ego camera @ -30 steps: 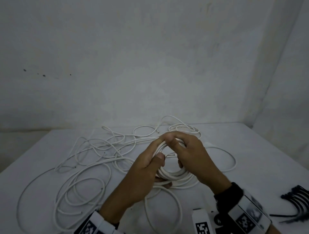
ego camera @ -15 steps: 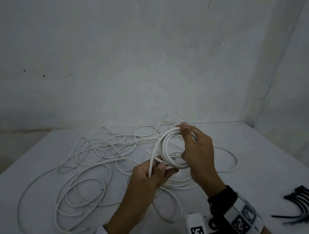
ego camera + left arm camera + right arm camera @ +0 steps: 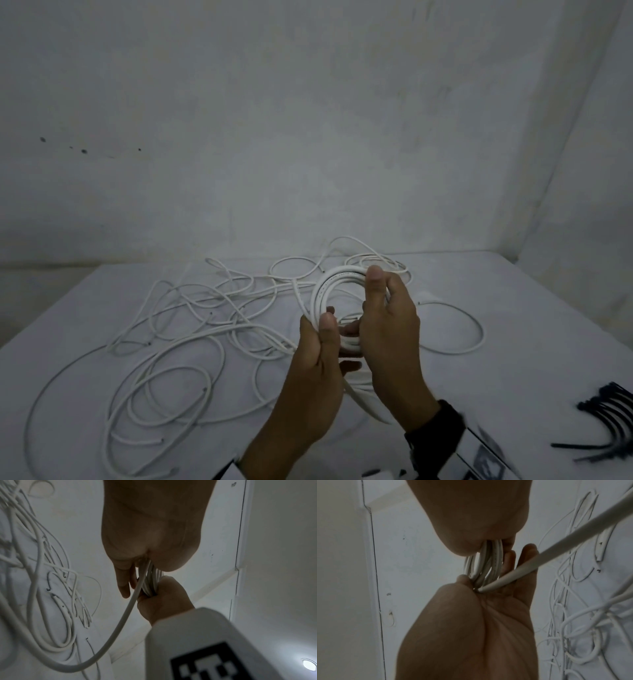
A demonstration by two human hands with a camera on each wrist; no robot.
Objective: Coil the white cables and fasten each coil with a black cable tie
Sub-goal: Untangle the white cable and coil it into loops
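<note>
I hold a small coil of white cable [image 3: 325,287] upright above the table. My right hand [image 3: 378,287] pinches the coil's top right, with the thumb in front. Lower left, my left hand [image 3: 337,325] grips the bundle with the thumb pressed on it. In the left wrist view the strands [image 3: 150,580] run from my left hand [image 3: 145,561] into my right hand [image 3: 163,595]. The right wrist view shows the coil [image 3: 488,561] between my right hand [image 3: 488,540] and my left hand [image 3: 488,588]. A free tail [image 3: 556,545] trails off the coil.
Several loose white cables [image 3: 191,329] sprawl tangled over the left and middle of the white table [image 3: 513,359]. A single loop [image 3: 476,329] lies right of my hands. A bunch of black cable ties [image 3: 603,421] lies at the right edge. Walls close the back and right.
My left hand has risen from the trailing cable to grip the coil's lower side. The right hand has kept hold at the top and the hands are now close together.
</note>
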